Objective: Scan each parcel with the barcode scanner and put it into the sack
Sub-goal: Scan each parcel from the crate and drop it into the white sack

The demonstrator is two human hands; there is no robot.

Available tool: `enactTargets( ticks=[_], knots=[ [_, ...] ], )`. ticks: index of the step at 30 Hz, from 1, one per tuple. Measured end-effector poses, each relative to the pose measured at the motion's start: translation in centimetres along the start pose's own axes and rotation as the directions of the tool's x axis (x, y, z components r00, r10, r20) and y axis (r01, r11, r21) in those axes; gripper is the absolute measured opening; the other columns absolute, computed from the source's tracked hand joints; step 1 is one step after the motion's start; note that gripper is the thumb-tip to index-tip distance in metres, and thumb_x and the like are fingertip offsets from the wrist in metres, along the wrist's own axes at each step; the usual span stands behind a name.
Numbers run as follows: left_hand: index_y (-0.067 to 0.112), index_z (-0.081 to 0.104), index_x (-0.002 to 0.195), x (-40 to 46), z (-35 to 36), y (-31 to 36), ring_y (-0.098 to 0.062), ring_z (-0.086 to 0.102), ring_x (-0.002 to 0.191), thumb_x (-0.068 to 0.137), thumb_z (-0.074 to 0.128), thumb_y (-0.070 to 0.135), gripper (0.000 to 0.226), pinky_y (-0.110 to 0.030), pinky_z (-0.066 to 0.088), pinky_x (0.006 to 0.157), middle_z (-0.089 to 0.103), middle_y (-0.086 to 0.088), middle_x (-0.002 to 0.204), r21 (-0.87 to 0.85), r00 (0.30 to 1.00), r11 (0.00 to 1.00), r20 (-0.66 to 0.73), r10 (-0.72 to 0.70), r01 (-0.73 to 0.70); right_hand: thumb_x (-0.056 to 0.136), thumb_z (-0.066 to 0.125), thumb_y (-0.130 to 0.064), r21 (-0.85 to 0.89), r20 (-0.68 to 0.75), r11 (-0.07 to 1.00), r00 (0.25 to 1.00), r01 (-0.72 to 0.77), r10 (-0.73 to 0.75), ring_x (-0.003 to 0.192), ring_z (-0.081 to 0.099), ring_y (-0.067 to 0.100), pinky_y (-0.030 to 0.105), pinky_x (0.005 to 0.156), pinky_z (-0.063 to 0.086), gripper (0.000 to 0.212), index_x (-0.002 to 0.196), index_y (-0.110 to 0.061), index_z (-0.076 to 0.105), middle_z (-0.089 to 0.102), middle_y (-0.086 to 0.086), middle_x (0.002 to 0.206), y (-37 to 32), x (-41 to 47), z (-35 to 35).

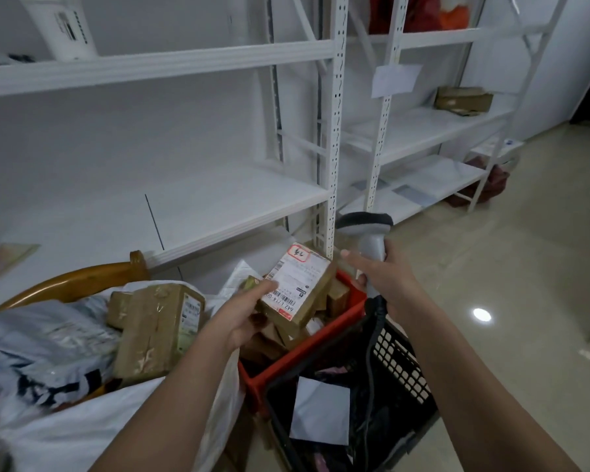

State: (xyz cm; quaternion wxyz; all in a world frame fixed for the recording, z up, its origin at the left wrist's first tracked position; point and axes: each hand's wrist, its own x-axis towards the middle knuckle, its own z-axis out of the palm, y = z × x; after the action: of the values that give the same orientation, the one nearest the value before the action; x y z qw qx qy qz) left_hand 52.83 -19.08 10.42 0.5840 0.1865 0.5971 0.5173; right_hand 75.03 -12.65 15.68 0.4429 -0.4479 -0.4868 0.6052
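The floor (491, 267) lies bare and wide to the right of the baskets, glossy tile with one lamp glare on it. To the left and ahead the room is hemmed in: white shelves (218, 199) run along the wall, their lower board edge jutting just behind the red basket (351, 294), and a curved wooden chair back (82, 281) stands against them. The black basket (402, 366) sits right against the red one, nearer the person, a white sheet lying in it.

The left hand (242, 318) grips a small box (297, 291) from below, thumb laid across its label, holding it tilted above the red basket's heap of brown parcels. The box is brown card with a large white label, barcodes along one end and a red-outlined sticker at the far corner. The right hand (385, 277) is closed round the grip of the scanner (368, 233), forefinger out straight, its head just beside the box's far corner, cable trailing down over the black basket.

The white sack (82, 434) lies at lower left, open, with a taped box and grey mailers showing in it.
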Motion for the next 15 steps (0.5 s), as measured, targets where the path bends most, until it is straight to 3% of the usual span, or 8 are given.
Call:
enactTargets(
  ticks=[3,5,8,10,13,15],
  knots=[
    [0.01,0.054,0.122,-0.3,-0.1,1.1,-0.021,0.066,0.089,0.084,0.073,0.013,0.043,-0.03,0.05,0.073,0.073,-0.011,0.099,0.164,0.997,0.984,0.05,0.06,-0.067,0.077,0.085,-0.026,-0.076,-0.001,0.996,0.999,-0.043,0.043,0.053,0.053,0.012,0.038,0.065,0.056,0.049,0.113,-0.017,0.054,0.059,0.004,0.072,1.2,0.7,-1.2],
    [0.014,0.045,0.124,-0.5,-0.2,1.6,-0.021,0.068,0.087,0.077,0.078,0.004,0.058,-0.027,0.052,0.059,0.068,-0.013,0.111,0.284,0.994,0.953,0.064,0.09,-0.105,0.071,0.089,-0.027,-0.095,0.044,0.993,0.997,-0.064,0.068,0.056,0.054,0.015,0.036,0.062,0.053,0.055,0.113,-0.015,0.054,0.061,0.007,0.074,2.0,1.0,-1.9],
    [0.021,0.039,0.127,-0.5,-0.1,2.3,-0.025,0.07,0.094,0.072,0.082,0.002,0.072,-0.031,0.059,0.07,0.058,-0.014,0.12,0.415,0.985,0.894,0.112,0.134,-0.169,0.064,0.09,-0.029,-0.157,0.198,0.979,0.968,-0.126,0.157,0.064,0.061,0.017,0.032,0.059,0.053,0.07,0.121,-0.019,0.051,0.074,0.009,0.084,3.1,1.2,-2.3],
    [0.022,0.039,0.129,-0.5,0.2,2.7,-0.027,0.072,0.092,0.073,0.082,0.004,0.072,-0.036,0.06,0.074,0.059,-0.014,0.122,0.381,0.981,0.908,0.141,0.132,-0.177,0.064,0.09,-0.032,-0.229,0.309,0.96,0.924,-0.159,0.226,0.072,0.064,0.02,0.032,0.063,0.054,0.07,0.122,-0.018,0.053,0.076,0.011,0.093,3.7,1.3,-2.4],
    [0.023,0.044,0.129,-0.5,0.7,2.9,-0.026,0.074,0.082,0.074,0.082,0.008,0.068,-0.032,0.059,0.059,0.06,-0.013,0.123,0.309,0.98,0.935,0.147,0.135,-0.175,0.062,0.094,-0.032,-0.227,0.398,0.951,0.871,-0.212,0.289,0.065,0.065,0.012,0.026,0.058,0.053,0.067,0.117,-0.014,0.06,0.076,0.009,0.089,4.8,1.1,-2.2],
    [0.021,0.046,0.13,-0.4,1.1,2.8,-0.018,0.074,0.077,0.074,0.083,0.018,0.068,-0.022,0.055,0.051,0.06,-0.008,0.126,0.326,0.981,0.925,0.07,0.183,-0.196,0.058,0.096,-0.033,-0.169,0.357,0.946,0.878,-0.276,0.32,0.06,0.064,0.01,0.025,0.056,0.053,0.074,0.12,-0.014,0.061,0.076,0.01,0.092,5.7,1.2,-1.7]
  ],
)
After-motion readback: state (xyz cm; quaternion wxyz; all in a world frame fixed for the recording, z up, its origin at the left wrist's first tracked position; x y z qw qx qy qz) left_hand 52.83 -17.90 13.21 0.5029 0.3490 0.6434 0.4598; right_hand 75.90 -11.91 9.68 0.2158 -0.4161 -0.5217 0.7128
